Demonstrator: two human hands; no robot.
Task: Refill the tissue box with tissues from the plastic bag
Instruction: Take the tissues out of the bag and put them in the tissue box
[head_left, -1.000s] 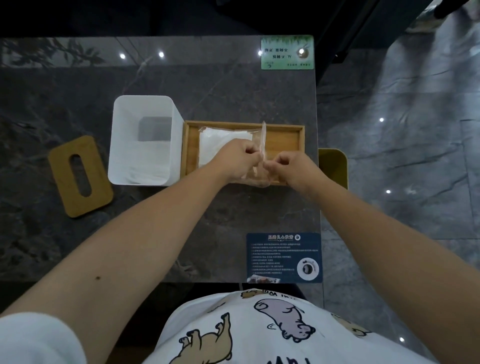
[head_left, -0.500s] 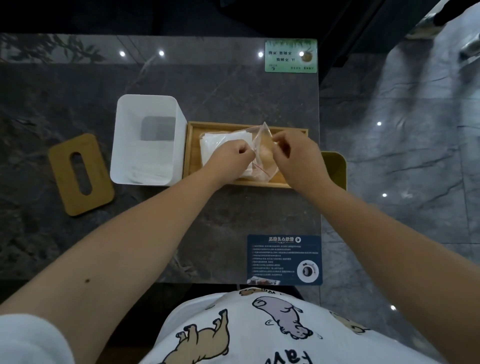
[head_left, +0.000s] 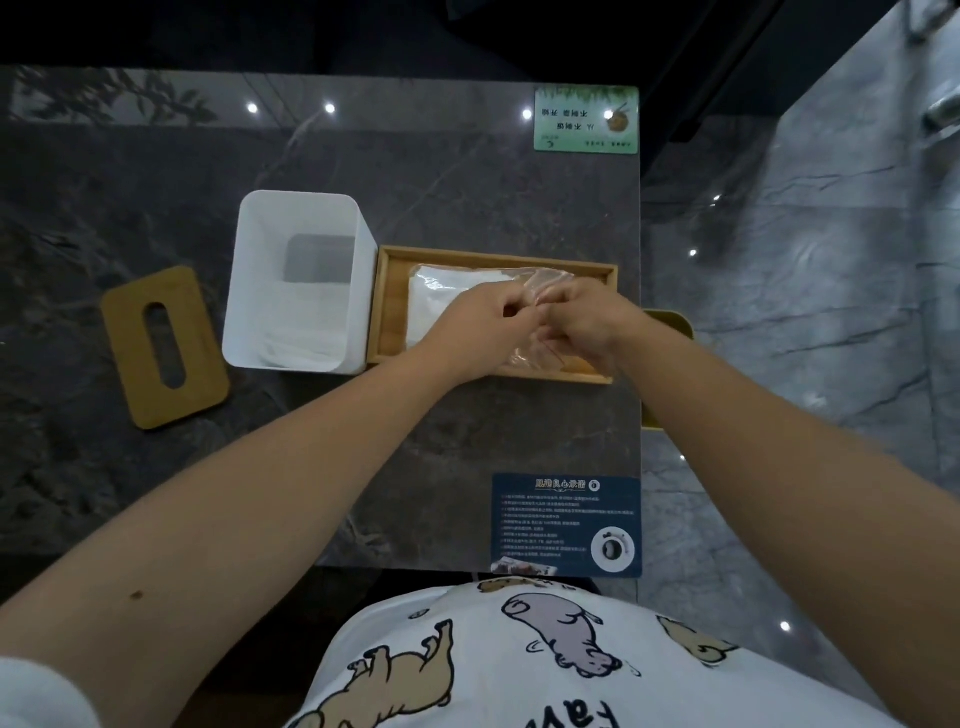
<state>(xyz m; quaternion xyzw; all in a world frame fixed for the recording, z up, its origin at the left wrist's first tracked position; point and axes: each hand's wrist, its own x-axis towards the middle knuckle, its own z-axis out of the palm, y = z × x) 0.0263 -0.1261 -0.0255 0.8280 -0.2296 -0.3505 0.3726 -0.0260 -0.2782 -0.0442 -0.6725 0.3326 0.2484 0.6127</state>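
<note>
A clear plastic bag of white tissues lies in a wooden tray on the dark stone table. My left hand and my right hand meet over the bag's right end, and both pinch its plastic mouth. The white tissue box stands open just left of the tray, with a little white paper at its bottom. Its wooden slotted lid lies flat further left.
A green sign is stuck at the table's far right corner and a dark blue notice at the near right corner. The table's right edge runs just past the tray, with a yellow seat and a grey floor beyond.
The bag's mouth, lifted upright half a second ago, is now laid down flatter. Both hands have come back together over it, a little lower and closer.
</note>
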